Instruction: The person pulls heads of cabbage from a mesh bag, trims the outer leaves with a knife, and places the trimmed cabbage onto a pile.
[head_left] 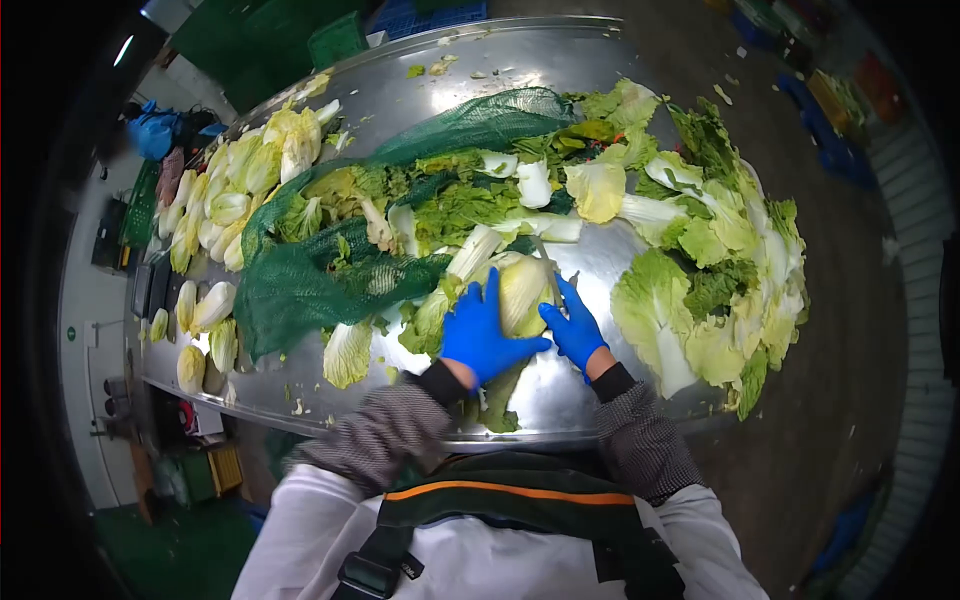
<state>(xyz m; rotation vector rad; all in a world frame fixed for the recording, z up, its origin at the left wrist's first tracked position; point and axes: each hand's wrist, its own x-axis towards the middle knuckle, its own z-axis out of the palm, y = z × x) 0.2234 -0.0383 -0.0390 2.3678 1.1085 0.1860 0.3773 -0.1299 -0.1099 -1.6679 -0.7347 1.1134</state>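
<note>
A pale napa cabbage (524, 292) lies on the metal table just in front of me, between my two blue-gloved hands. My left hand (485, 335) grips its left and near side, fingers spread and thumb reaching to the right. Against its right side is my right hand (574, 328), fingers bent. A narrow grey strip, which looks like the blade of a knife (546, 254), runs up from this hand along the cabbage; its handle is hidden. Loose leaves touch the cabbage on the left, and a darker leaf (500, 395) lies below my left hand.
Green netting (330, 285) with leaf scraps stretches across the table's middle. Whole napa cabbages (240, 165) are piled at the left, several more (212, 306) nearer. Loose outer leaves (735, 225) heap up at the right. The metal table's near edge (540, 438) runs before my waist.
</note>
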